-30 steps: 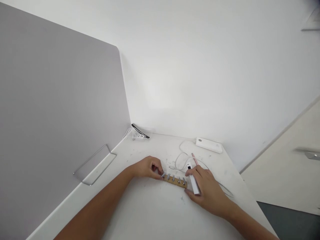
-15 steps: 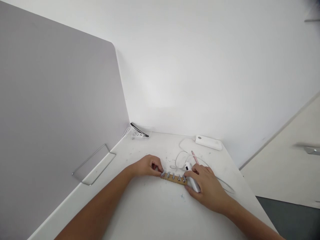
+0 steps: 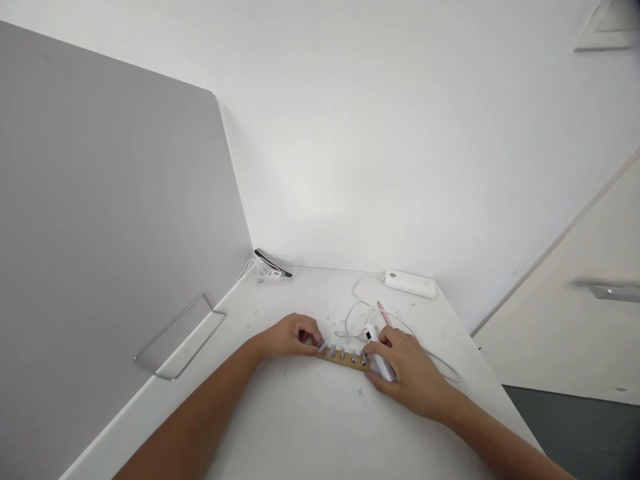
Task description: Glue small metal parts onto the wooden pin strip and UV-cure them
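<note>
Steadying wooden strip (image 3: 345,362) w/ grey pegs (image 3: 343,353) on tabletop (image 3: 280,420): L hand (image 3: 287,337) grip pinches L end; R hand (image 3: 415,377) grip, R end, beside white device (image 3: 387,372). Next move prob. needs ends firm.

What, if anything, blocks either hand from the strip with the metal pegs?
Nothing visible. The left hand has fingertips at the strip's left end, the right hand at its right. The white gadget sits by the right fingers, but they reach past it.
</note>
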Demonstrator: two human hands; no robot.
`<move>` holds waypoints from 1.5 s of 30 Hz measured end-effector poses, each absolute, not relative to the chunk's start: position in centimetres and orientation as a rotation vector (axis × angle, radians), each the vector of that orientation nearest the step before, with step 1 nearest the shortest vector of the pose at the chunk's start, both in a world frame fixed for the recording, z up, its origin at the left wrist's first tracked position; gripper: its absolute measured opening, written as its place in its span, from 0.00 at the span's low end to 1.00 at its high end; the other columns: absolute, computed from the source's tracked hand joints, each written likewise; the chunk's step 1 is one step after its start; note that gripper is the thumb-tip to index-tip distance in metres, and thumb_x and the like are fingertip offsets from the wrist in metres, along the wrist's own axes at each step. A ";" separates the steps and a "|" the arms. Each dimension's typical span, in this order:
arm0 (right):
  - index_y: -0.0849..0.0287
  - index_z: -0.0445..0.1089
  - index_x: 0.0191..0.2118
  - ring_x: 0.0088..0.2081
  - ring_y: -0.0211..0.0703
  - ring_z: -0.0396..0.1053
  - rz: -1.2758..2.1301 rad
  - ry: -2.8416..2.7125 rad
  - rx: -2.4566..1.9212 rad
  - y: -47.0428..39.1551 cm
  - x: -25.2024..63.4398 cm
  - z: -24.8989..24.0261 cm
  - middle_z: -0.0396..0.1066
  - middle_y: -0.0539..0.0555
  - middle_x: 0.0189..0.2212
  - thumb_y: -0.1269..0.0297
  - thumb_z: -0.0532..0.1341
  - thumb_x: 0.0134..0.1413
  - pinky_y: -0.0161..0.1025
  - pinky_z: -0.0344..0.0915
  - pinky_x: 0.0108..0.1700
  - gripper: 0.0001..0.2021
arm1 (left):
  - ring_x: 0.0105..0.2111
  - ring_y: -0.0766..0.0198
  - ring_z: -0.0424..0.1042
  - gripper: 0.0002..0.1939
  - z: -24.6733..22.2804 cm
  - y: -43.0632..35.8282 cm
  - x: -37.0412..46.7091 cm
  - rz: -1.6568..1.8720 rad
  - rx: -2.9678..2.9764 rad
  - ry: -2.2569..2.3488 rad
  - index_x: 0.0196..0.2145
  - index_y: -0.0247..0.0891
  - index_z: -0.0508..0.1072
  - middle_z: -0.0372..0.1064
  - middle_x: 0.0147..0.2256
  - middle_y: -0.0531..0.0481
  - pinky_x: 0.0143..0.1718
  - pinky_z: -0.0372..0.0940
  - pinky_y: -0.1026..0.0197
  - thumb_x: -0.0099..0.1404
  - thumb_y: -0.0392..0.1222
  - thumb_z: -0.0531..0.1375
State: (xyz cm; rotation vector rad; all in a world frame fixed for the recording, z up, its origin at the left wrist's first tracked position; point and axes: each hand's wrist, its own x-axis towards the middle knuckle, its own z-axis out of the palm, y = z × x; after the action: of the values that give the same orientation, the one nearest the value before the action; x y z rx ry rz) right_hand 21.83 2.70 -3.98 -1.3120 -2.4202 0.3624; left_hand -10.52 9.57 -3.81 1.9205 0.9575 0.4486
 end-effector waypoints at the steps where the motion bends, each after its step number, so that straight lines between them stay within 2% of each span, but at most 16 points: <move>1: 0.45 0.73 0.51 0.45 0.51 0.67 0.365 -2.424 -1.312 2.7 21.8 -4.0 0.66 0.55 0.44 0.56 0.64 0.60 0.50 0.65 0.50 0.13 | 0.29 0.67 0.66 0.13 -3.8 9.6 -10.5 0.450 1.909 0.959 0.37 0.38 0.84 0.75 0.34 0.49 0.29 0.59 0.65 0.58 0.48 0.73; 31: 0.46 0.74 0.50 0.44 0.50 0.67 0.353 -2.444 -1.311 2.6 21.8 -3.7 0.66 0.55 0.43 0.54 0.63 0.62 0.51 0.66 0.49 0.12 | 0.30 0.66 0.67 0.13 -3.5 9.6 -10.6 0.473 1.867 0.986 0.34 0.35 0.83 0.75 0.35 0.48 0.30 0.60 0.65 0.56 0.48 0.73; 39: 0.47 0.74 0.50 0.43 0.50 0.67 0.358 -2.441 -1.318 2.6 21.8 -3.6 0.66 0.55 0.43 0.54 0.62 0.62 0.50 0.66 0.49 0.12 | 0.31 0.65 0.69 0.10 -3.3 9.6 -10.6 0.464 1.880 0.987 0.34 0.35 0.83 0.76 0.35 0.48 0.31 0.62 0.64 0.55 0.43 0.72; 45: 0.47 0.74 0.50 0.43 0.50 0.68 0.349 -2.443 -1.302 2.7 21.8 -3.7 0.66 0.55 0.43 0.54 0.63 0.62 0.50 0.66 0.49 0.13 | 0.30 0.66 0.68 0.12 -3.5 9.5 -10.5 0.487 1.876 0.987 0.33 0.36 0.83 0.76 0.35 0.48 0.31 0.61 0.64 0.55 0.46 0.73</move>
State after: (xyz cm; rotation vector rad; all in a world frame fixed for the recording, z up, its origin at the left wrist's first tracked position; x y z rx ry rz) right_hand 21.78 2.71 -3.67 -1.3021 -2.4428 0.3490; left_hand -10.54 9.54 -3.48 1.8756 0.9867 0.4869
